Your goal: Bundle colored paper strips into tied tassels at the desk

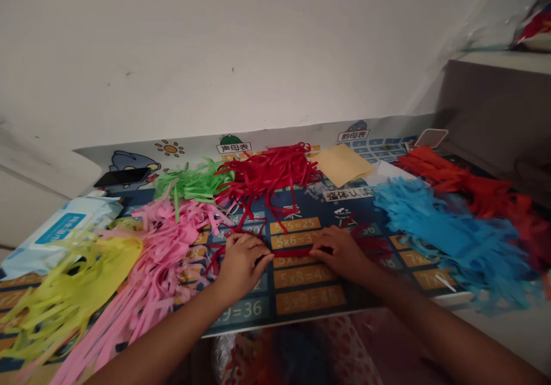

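Between my two hands, low over the table mat, a red paper strip [291, 253] is pulled level. My left hand [245, 259] pinches one end of it, fingers curled and thumb pressed in, with some thin red strands showing beyond the knuckles. At the other end my right hand [338, 252] is closed in a pinch. Blurred red fringe [372, 241] spreads out past that hand on the right. A pile of red paper strips [275, 170] lies behind both hands, a few strands reaching toward the left one.
Left lie pink fringe [172, 241], yellow fringe [81, 276], green strips [193, 181], a wipes pack [64, 230] and a black phone [123, 177]. Orange paper [343, 165], blue fringe [447, 230] and red-orange fringe [469, 184] lie right. A printed mat [310, 302] covers the table against the wall.
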`<action>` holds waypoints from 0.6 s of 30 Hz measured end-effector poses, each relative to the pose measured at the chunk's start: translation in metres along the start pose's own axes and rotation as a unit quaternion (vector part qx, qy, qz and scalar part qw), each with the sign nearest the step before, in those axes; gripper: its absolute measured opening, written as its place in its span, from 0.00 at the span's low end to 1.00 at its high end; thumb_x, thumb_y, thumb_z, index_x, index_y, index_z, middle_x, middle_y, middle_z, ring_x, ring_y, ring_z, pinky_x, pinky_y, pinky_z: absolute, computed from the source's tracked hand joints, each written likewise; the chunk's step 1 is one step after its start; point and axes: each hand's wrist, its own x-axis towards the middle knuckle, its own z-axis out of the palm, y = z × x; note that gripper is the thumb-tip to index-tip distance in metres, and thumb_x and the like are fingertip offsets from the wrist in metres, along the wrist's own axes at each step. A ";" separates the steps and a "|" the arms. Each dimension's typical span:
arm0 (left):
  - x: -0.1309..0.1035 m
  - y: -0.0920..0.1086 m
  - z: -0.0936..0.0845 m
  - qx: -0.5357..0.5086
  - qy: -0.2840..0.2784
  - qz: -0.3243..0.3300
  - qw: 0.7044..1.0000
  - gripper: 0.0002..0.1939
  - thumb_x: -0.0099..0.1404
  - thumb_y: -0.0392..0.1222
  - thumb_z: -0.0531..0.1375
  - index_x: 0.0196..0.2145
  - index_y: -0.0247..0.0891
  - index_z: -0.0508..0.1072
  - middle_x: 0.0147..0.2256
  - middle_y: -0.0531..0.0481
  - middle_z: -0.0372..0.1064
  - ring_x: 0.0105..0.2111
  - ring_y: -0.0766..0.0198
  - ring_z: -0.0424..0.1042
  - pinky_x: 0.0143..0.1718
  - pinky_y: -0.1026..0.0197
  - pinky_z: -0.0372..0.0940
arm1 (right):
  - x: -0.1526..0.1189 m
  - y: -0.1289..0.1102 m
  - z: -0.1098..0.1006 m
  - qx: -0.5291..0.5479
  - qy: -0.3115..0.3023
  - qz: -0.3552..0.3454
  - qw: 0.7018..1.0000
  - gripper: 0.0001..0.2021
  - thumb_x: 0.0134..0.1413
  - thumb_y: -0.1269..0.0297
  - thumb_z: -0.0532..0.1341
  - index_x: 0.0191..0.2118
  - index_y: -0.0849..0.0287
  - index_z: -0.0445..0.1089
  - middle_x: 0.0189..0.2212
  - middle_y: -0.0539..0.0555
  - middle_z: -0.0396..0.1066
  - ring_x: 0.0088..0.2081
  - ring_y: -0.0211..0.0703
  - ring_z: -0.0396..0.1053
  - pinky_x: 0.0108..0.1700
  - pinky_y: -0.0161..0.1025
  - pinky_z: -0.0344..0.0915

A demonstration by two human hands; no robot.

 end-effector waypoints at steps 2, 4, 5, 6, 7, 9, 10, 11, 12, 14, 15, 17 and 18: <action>0.003 0.001 0.002 0.007 -0.009 -0.016 1.000 0.11 0.68 0.42 0.56 0.30 0.40 0.75 0.30 0.50 0.74 0.36 0.59 0.68 0.43 0.51 0.52 | 0.003 -0.004 -0.001 -0.005 -0.010 0.032 0.999 0.08 0.56 0.64 0.65 0.26 0.55 0.73 0.31 0.49 0.73 0.36 0.43 0.66 0.40 0.42 0.54; 0.005 0.001 0.004 0.024 -0.016 -0.023 0.999 0.10 0.67 0.41 0.56 0.29 0.39 0.74 0.30 0.50 0.73 0.36 0.58 0.67 0.42 0.51 0.51 | 0.005 -0.008 -0.001 -0.014 -0.020 0.059 0.998 0.07 0.54 0.64 0.65 0.26 0.56 0.72 0.29 0.49 0.72 0.36 0.43 0.65 0.40 0.42 0.53; 0.007 0.001 0.005 0.033 -0.019 -0.024 0.999 0.10 0.67 0.41 0.56 0.29 0.39 0.73 0.30 0.50 0.73 0.36 0.58 0.67 0.41 0.51 0.51 | 0.006 -0.009 -0.001 -0.018 -0.025 0.068 0.997 0.07 0.53 0.65 0.66 0.25 0.56 0.72 0.29 0.48 0.72 0.36 0.43 0.65 0.40 0.42 0.52; 0.008 0.001 0.007 0.040 -0.022 -0.024 0.999 0.10 0.66 0.40 0.56 0.29 0.39 0.73 0.29 0.50 0.72 0.36 0.58 0.67 0.41 0.51 0.51 | 0.007 -0.010 0.000 -0.020 -0.031 0.074 0.997 0.07 0.52 0.66 0.66 0.25 0.56 0.71 0.29 0.48 0.72 0.36 0.43 0.65 0.40 0.42 0.51; 0.008 0.000 0.008 0.046 -0.026 -0.024 0.998 0.09 0.66 0.40 0.56 0.28 0.39 0.72 0.29 0.50 0.72 0.35 0.58 0.66 0.41 0.51 0.51 | 0.008 -0.010 0.000 -0.023 -0.034 0.077 0.996 0.07 0.52 0.66 0.67 0.25 0.57 0.71 0.29 0.48 0.71 0.36 0.43 0.65 0.39 0.41 0.51; 0.009 -0.001 0.010 0.057 -0.031 -0.026 0.998 0.09 0.65 0.40 0.57 0.28 0.38 0.71 0.28 0.50 0.71 0.35 0.58 0.66 0.40 0.52 0.51 | 0.008 -0.009 0.001 -0.031 -0.037 0.078 0.996 0.08 0.51 0.66 0.67 0.25 0.57 0.70 0.28 0.48 0.71 0.36 0.43 0.64 0.39 0.41 0.50; 0.008 -0.001 0.010 0.062 -0.031 -0.025 0.997 0.08 0.65 0.40 0.57 0.28 0.38 0.71 0.29 0.50 0.71 0.35 0.58 0.66 0.40 0.52 0.51 | 0.008 -0.009 0.002 -0.036 -0.035 0.078 0.996 0.08 0.51 0.66 0.67 0.25 0.57 0.69 0.28 0.48 0.71 0.35 0.43 0.64 0.38 0.41 0.50; 0.008 -0.001 0.011 0.069 -0.026 -0.016 0.997 0.07 0.65 0.39 0.57 0.30 0.39 0.72 0.30 0.50 0.71 0.35 0.58 0.66 0.41 0.52 0.52 | 0.007 -0.008 0.002 -0.043 -0.028 0.072 0.996 0.07 0.52 0.66 0.67 0.27 0.57 0.70 0.29 0.49 0.71 0.35 0.43 0.64 0.38 0.41 0.50; 0.007 -0.001 0.011 0.078 -0.016 0.005 0.997 0.06 0.65 0.38 0.57 0.31 0.39 0.72 0.31 0.50 0.72 0.36 0.58 0.66 0.42 0.51 0.52 | 0.006 -0.007 0.001 -0.053 -0.017 0.053 0.997 0.06 0.52 0.66 0.67 0.28 0.57 0.70 0.30 0.49 0.72 0.35 0.43 0.64 0.38 0.41 0.50; 0.005 0.000 0.010 0.105 0.005 0.073 0.992 0.06 0.66 0.35 0.57 0.35 0.42 0.74 0.35 0.51 0.73 0.39 0.58 0.66 0.46 0.48 0.51 | 0.002 -0.006 -0.002 -0.091 0.006 -0.034 0.995 0.03 0.54 0.66 0.66 0.31 0.54 0.72 0.33 0.49 0.73 0.38 0.45 0.63 0.39 0.43 0.50; 0.004 0.001 0.009 0.122 0.009 0.112 0.986 0.07 0.66 0.35 0.57 0.37 0.44 0.74 0.36 0.51 0.73 0.41 0.57 0.66 0.48 0.47 0.51 | 0.000 -0.007 -0.004 -0.118 0.015 -0.094 0.988 0.02 0.56 0.66 0.65 0.32 0.52 0.73 0.34 0.48 0.73 0.40 0.46 0.63 0.40 0.44 0.49; 0.004 0.004 0.007 0.152 0.001 0.171 0.974 0.08 0.66 0.35 0.58 0.40 0.46 0.74 0.37 0.52 0.74 0.43 0.57 0.66 0.51 0.45 0.49 | -0.002 -0.011 -0.008 -0.183 0.011 -0.203 0.962 0.04 0.59 0.67 0.63 0.34 0.51 0.73 0.34 0.48 0.74 0.41 0.47 0.62 0.41 0.46 0.49; 0.005 0.006 0.006 0.161 -0.010 0.184 0.970 0.08 0.66 0.35 0.58 0.41 0.45 0.74 0.37 0.52 0.75 0.43 0.57 0.66 0.52 0.45 0.49 | -0.001 -0.013 -0.009 -0.214 0.000 -0.241 0.947 0.04 0.60 0.68 0.61 0.34 0.53 0.73 0.32 0.49 0.73 0.40 0.47 0.62 0.42 0.46 0.50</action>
